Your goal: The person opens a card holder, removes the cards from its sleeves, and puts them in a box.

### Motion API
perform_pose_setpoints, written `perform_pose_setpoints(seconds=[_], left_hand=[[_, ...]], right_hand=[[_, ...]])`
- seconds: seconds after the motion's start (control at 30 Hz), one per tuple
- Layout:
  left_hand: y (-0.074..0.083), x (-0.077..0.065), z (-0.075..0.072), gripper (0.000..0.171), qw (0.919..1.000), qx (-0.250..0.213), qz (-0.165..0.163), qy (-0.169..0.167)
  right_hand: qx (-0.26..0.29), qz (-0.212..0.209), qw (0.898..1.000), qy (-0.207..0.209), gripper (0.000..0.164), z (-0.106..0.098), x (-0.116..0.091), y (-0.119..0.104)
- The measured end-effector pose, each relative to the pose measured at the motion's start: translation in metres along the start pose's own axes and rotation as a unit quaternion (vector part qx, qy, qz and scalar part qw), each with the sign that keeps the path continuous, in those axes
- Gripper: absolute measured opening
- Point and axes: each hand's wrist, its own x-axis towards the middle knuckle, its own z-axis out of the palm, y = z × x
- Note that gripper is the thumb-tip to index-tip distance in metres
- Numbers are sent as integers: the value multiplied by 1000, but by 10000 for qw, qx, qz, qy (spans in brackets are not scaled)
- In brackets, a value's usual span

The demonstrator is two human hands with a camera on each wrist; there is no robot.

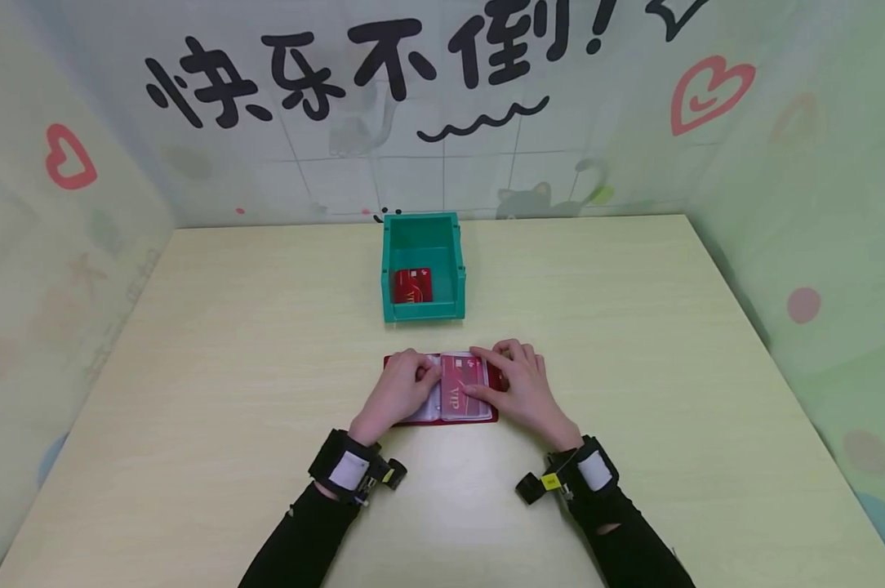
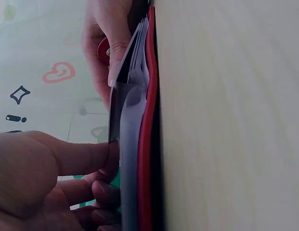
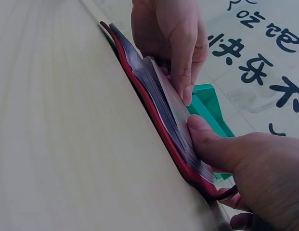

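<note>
A red card holder [image 1: 429, 423] lies opened out on the table, with clear sleeves [image 2: 132, 120] fanned between its covers. A red VIP card [image 1: 455, 400] lies on the right-hand page, its edge lifted off the sleeves beneath. My left hand [image 1: 404, 385] pinches the left edge of that card between thumb and forefinger; whether sleeve film is caught too, I cannot tell. From the right, my right hand [image 1: 525, 384] grips the holder, thumb on the card's face and some fingers round the outer edge, as the right wrist view shows.
Behind the holder stands a green open-fronted bin [image 1: 424, 312] with red cards [image 1: 413, 286] lying in it. The pale wooden table [image 1: 251, 343] meets printed wall panels [image 1: 442, 180] at the back and both sides.
</note>
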Motion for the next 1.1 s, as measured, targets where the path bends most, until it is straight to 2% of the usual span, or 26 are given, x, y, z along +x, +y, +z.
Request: perform_pose_setpoints(seconds=[0.23, 0.67, 0.93, 1.1], left_hand=[[2, -2, 1, 19, 9997, 245, 20, 77], [7, -7, 3, 26, 9981, 579, -137, 154], [5, -8, -4, 22, 9987, 285, -422, 20], [6, -10, -11, 22, 9984, -35, -550, 92]], right_hand=[[35, -26, 10000, 5, 63, -1, -1, 0], [-44, -47, 10000, 24, 62, 1, 0, 1], [29, 16, 10000, -52, 64, 2, 1, 0], [10, 19, 10000, -36, 64, 1, 1, 1]])
